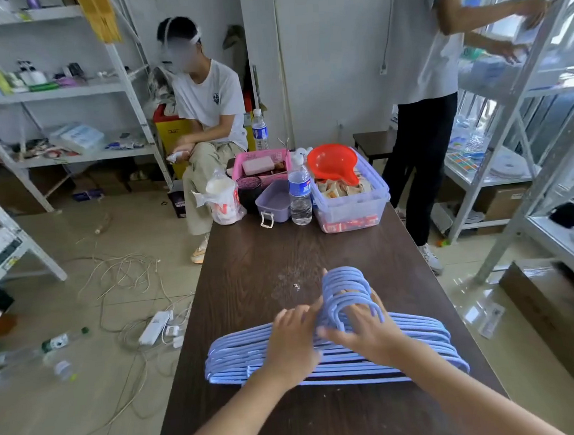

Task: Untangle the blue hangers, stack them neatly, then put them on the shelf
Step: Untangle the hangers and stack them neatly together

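Note:
Several blue hangers (234, 355) lie stacked flat on the dark wooden table (248, 261), their hooks (344, 281) bunched together and pointing away from me. My left hand (293, 337) lies on the stack left of the hooks, fingertips touching the hooks' base. My right hand (366, 327) has its fingers pushed in among the hooks and its thumb pressed against their necks, pinching them. A metal shelf unit (522, 89) stands to the right of the table, another (63, 92) at the far left.
At the table's far end stand a clear bin (350, 209) with a red funnel, a water bottle (300, 195), a purple box and a pink basket. One person sits behind the table; another stands at the right shelves. Cables and bottles litter the floor on the left.

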Demonstrator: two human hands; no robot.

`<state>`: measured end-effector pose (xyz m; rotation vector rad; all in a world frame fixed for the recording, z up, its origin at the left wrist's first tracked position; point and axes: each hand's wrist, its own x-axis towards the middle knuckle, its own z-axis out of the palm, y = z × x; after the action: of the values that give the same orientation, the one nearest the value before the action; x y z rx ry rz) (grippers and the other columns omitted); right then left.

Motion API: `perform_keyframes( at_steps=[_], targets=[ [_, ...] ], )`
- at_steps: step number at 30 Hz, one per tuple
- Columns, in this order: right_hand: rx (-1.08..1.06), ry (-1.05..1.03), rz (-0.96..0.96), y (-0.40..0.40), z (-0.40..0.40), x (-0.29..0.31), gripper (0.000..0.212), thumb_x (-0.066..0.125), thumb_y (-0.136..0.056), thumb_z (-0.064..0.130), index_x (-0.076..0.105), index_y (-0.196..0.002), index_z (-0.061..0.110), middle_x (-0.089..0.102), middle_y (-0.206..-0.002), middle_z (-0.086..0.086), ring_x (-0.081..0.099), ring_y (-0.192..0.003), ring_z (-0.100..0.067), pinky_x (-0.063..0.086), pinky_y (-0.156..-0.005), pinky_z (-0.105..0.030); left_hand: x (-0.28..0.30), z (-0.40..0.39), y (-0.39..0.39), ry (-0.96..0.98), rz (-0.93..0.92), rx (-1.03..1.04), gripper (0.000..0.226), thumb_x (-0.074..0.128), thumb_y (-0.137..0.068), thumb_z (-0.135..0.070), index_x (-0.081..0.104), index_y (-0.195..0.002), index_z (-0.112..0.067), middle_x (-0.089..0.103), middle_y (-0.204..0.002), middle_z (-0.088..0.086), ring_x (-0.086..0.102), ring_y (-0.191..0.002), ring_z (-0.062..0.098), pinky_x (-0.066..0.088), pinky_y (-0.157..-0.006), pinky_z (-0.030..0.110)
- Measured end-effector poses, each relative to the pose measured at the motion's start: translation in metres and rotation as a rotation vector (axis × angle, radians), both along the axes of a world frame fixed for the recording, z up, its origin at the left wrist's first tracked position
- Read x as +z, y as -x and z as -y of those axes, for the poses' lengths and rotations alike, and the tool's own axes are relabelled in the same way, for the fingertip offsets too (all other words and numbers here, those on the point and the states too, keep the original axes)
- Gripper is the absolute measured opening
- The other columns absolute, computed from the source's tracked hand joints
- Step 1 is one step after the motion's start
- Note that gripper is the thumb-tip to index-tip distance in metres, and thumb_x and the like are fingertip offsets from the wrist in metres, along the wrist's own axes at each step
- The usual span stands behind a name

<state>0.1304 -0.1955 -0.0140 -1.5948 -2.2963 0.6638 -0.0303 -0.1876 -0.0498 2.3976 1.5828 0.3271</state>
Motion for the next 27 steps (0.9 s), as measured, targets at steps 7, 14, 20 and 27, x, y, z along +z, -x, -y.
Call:
perform_keyframes(
  at_steps=[7, 14, 20, 27],
  targets=[
    [-0.332, 0.018, 0.266, -0.109, 0.017, -0.061, 0.076, 0.068, -0.070, 0.038, 0.033, -0.135, 0.020, 0.045, -0.135, 0.001, 0.038, -0.128, -0.020, 0.028, -0.108, -0.030, -0.027, 0.005, 0.087, -0.014, -0.143, 0.175, 0.049, 0.060, -0.078, -0.018, 0.042, -0.123, -0.020, 0.055, -0.114, 0.000, 0.051, -0.108, 0.022, 0.036, -0.099, 0.032],
    [-0.434, -0.137, 0.182, -0.101, 0.010, -0.046, 0.031, 0.061, -0.063, 0.004, 0.039, -0.077, 0.021, 0.063, -0.086, -0.005, 0.054, -0.087, -0.029, 0.028, -0.064, -0.028, -0.019, -0.001, 0.092, -0.014, -0.134, 0.203, 0.040, 0.057, -0.078, -0.006, 0.047, -0.115, -0.016, 0.060, -0.109, 0.002, 0.053, -0.104, 0.023, 0.041, -0.090, 0.033],
    [-0.356, 0.003, 0.349, -0.089, 0.017, -0.057, 0.039, 0.059, -0.072, 0.019, 0.042, -0.106, 0.025, 0.053, -0.113, 0.000, 0.047, -0.111, -0.023, 0.036, -0.089, -0.029, -0.028, 0.008, 0.100, 0.030, -0.171, 0.212, 0.047, 0.062, -0.078, -0.027, 0.042, -0.121, -0.023, 0.053, -0.112, -0.003, 0.050, -0.104, 0.018, 0.037, -0.094, 0.030],
    [-0.282, -0.075, 0.224, -0.060, 0.026, -0.047, 0.073, 0.066, -0.064, 0.035, 0.041, -0.131, 0.022, 0.052, -0.129, 0.003, 0.043, -0.124, -0.023, 0.029, -0.109, -0.039, -0.027, 0.018, 0.078, 0.022, -0.100, 0.214, 0.070, 0.056, -0.078, -0.037, 0.024, -0.139, -0.028, 0.037, -0.139, -0.009, 0.032, -0.131, 0.012, 0.013, -0.116, 0.038]
  ],
)
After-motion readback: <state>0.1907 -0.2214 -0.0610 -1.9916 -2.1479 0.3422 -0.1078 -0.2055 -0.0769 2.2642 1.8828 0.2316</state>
